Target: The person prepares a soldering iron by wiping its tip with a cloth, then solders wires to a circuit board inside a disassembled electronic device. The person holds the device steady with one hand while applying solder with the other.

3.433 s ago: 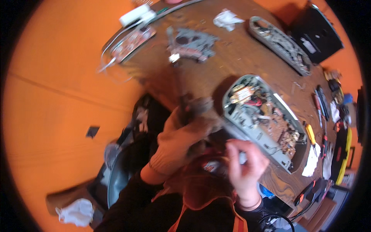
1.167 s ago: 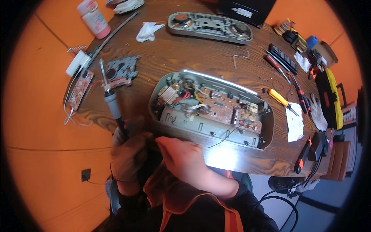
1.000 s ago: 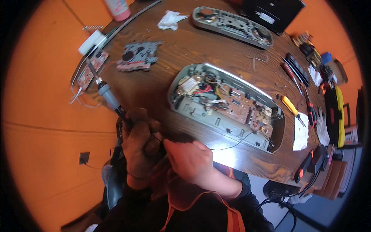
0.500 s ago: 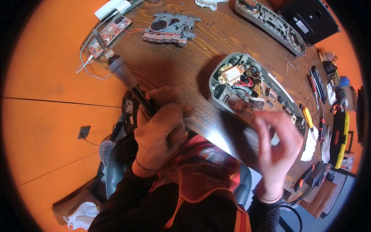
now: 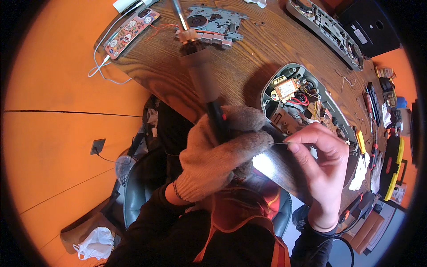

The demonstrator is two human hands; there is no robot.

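My left hand [image 5: 213, 155], in a knitted work glove, is wrapped round the dark handle of a soldering iron [image 5: 199, 73]. The iron's metal tip points up and away from me. A thin dark wire [image 5: 279, 143] spans from the glove's fingertips to my bare right hand [image 5: 321, 162], whose thumb and forefinger pinch its end. Just beyond the right hand lies an opened grey device housing [image 5: 327, 100] with a transformer [image 5: 285, 89], coloured wires and a brown circuit board. My right hand covers the near part of it.
A metal mechanism [image 5: 215, 24] and a phone in a patterned case [image 5: 131, 35] lie at the far left of the wooden table [image 5: 249, 53]. A long grey casing [image 5: 327, 35] is at the back right. A yellow-handled screwdriver [image 5: 360, 141] and other tools line the right side.
My left hand has moved right with the soldering iron, which has turned more upright. The hands are closer together, and the thin wire now shows between them.
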